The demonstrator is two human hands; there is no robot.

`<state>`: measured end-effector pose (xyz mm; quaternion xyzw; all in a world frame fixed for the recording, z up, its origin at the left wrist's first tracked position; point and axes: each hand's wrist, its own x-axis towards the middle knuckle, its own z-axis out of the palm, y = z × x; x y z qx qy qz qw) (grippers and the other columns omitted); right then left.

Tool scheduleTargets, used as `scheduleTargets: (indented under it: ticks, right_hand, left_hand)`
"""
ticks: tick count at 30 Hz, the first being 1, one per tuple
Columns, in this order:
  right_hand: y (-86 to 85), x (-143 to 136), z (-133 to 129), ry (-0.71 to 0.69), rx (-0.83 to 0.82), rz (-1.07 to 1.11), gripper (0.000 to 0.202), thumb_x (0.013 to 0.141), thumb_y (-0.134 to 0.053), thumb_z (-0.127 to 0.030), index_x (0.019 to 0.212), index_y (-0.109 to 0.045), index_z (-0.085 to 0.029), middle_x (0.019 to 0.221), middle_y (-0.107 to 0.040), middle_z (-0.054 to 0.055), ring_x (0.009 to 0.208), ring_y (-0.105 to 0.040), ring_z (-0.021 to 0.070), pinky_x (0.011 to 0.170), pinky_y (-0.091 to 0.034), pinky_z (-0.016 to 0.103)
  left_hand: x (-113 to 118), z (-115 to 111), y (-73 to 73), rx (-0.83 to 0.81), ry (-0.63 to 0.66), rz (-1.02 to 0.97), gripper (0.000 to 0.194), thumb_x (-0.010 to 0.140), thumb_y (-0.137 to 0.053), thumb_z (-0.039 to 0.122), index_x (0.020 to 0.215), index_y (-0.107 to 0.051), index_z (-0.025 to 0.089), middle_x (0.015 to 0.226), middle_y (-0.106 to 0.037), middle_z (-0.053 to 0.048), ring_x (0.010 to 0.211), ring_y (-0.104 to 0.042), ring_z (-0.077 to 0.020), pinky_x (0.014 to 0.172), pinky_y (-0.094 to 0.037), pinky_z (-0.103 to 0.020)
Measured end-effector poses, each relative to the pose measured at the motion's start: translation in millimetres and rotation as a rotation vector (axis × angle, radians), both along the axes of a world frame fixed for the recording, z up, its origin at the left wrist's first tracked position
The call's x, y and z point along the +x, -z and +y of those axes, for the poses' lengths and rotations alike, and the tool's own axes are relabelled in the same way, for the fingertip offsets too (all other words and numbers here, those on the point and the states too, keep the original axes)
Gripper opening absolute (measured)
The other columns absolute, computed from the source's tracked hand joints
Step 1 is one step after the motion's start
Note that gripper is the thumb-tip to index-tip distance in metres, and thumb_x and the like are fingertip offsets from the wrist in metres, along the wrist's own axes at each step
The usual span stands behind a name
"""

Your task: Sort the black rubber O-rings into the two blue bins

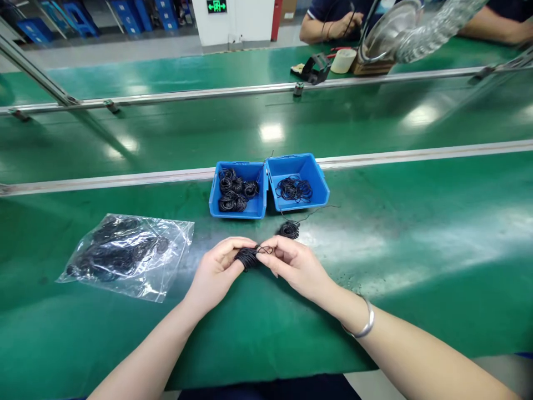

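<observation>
A coiled bundle of thin black cord (pixel 248 258) is between my two hands, above the green table. My left hand (pixel 216 272) grips the bundle from the left, thumb in front and fingers behind. My right hand (pixel 297 266) pinches a loop of the same cord at its right end. Just behind my right hand a second black coil (pixel 289 229) lies on the table, a loose end reaching right. Two blue bins stand farther back: the left bin (pixel 213 200) holds several wound coils, the right bin (pixel 320 186) a looser tangle of cord.
A clear plastic bag (pixel 129 255) of black coils lies at the left on the green table (pixel 416 266). Beyond the pale strip runs a metal rail (pixel 187 95). Across it, a person's hand (pixel 346 25) is near a tape roll (pixel 343 60) and a transparent hose (pixel 437 33).
</observation>
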<state>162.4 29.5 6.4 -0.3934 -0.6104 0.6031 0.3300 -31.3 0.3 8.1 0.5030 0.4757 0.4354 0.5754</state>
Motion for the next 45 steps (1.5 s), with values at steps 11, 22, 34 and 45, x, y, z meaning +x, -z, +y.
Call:
scheduleTargets:
  ticks: [11,22,34,45]
  right_hand:
    - [-1.1,0.3,-3.0,-0.055,0.246,-0.114,0.015,0.095,-0.061,-0.031,0.101,-0.063,-0.017,0.083,-0.061,0.001,0.066,-0.054,0.0111,0.060,-0.046,0.023]
    - [-3.6,3.9,-3.2,-0.193,0.466,-0.251,0.017,0.101,-0.050,-0.026,0.111,-0.060,-0.016,0.093,-0.068,0.005,0.083,-0.064,0.0165,0.078,-0.051,0.029]
    - [-4.0,2.8,-4.7,-0.078,0.446,-0.171,0.015,0.100,-0.053,-0.023,0.113,-0.060,-0.020,0.101,-0.070,0.005,0.089,-0.065,0.0150,0.080,-0.051,0.028]
    - [-2.5,0.8,-6.0,0.108,0.313,-0.284,0.021,0.102,-0.047,-0.029,0.108,-0.064,-0.020,0.087,-0.071,0.004,0.077,-0.067,0.0157,0.075,-0.053,0.029]
  left_hand:
    - [-4.1,-6.9,2.1,-0.037,0.079,0.029,0.044,0.091,-0.052,0.009,0.131,-0.059,0.024,0.134,-0.063,-0.006,0.127,-0.058,-0.0199,0.113,-0.043,-0.038]
    - [-8.3,-7.9,3.1,0.273,0.212,0.343,0.059,0.092,-0.041,0.003,0.141,-0.047,0.036,0.144,-0.053,-0.002,0.135,-0.047,-0.0188,0.117,-0.035,-0.039]
    - [-8.4,-7.9,4.2,0.360,0.111,0.440,0.045,0.093,-0.048,0.006,0.129,-0.057,0.029,0.120,-0.063,-0.004,0.116,-0.058,-0.0174,0.102,-0.045,-0.033]
    - [-0.3,-8.0,-4.8,-0.095,0.053,-0.029,0.026,0.094,-0.055,0.019,0.119,-0.059,0.018,0.099,-0.070,-0.005,0.094,-0.071,-0.0183,0.090,-0.057,-0.034]
